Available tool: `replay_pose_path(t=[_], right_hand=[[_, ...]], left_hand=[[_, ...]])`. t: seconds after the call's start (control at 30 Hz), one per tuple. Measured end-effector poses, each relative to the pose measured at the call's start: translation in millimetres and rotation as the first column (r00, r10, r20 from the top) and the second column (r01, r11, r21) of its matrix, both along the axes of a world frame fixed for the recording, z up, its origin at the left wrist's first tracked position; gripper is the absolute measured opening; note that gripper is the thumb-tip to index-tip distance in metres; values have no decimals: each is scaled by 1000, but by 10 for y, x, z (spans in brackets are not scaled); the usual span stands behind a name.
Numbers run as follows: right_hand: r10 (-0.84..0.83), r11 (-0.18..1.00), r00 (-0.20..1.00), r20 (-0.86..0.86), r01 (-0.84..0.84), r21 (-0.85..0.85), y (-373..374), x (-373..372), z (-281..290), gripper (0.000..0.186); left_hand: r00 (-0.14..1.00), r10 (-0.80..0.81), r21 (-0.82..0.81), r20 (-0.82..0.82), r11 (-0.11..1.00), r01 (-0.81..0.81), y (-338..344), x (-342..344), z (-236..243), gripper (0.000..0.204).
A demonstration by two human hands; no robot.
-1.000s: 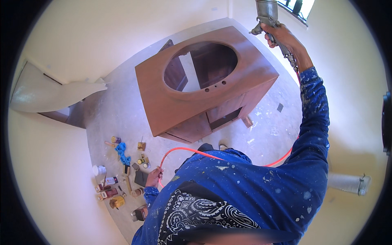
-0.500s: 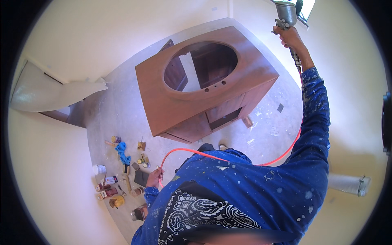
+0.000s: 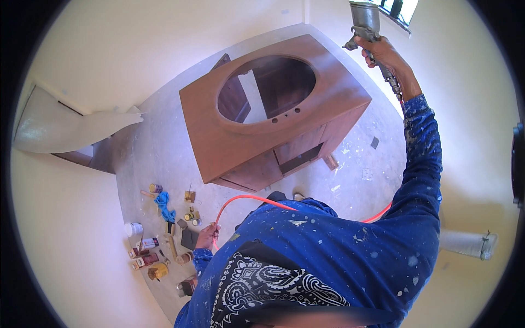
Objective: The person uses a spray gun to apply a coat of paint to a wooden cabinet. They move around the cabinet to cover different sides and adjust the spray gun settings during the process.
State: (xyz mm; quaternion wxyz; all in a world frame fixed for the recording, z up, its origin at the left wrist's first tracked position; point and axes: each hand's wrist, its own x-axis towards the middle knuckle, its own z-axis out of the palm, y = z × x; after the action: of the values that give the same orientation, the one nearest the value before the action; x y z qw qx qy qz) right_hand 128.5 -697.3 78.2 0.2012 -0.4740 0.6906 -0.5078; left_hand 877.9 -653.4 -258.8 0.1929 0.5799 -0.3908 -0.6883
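Note:
My right hand is raised at the upper right, closed round the handle of a metal spray gun with a cup on top. The gun's nozzle points left, past the far right corner of a brown wooden vanity cabinet. In the cabinet's top is a large oval opening with several small holes along its near side. At the lower left my left hand grips a red air hose. The hose curves across in front of my body and shows again under my right arm.
On the floor at left lie cans, boxes, a blue glove, a brush and a dark sanding pad. Bent white sheeting leans by the left wall. A wrapped roll is at right, and a window sits above the gun.
My right hand with the spray gun has moved left and tilted, its nozzle now farther left. Part of the hose has slipped from sight behind my body. My left hand stays on the hose.

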Motion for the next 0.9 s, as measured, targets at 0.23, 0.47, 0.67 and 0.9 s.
replay_pose_path(t=[0.23,0.47,0.67,0.9], right_hand=[[-172,981,977,-128,181,64,-69,-265,-41,34],[-124,988,977,-174,139,71,16,-53,16,38],[26,999,999,39,-27,16,181,251,100,45],[-40,999,998,-42,41,32,218,52,142,49]], left_hand=[[1000,17,9,-5,1000,-17,10,38,-61,42],[1000,-13,-1,15,1000,13,-12,65,-91,41],[997,-51,-24,56,998,53,-50,41,-42,41],[955,-142,-61,259,985,163,-11,126,-214,45]])
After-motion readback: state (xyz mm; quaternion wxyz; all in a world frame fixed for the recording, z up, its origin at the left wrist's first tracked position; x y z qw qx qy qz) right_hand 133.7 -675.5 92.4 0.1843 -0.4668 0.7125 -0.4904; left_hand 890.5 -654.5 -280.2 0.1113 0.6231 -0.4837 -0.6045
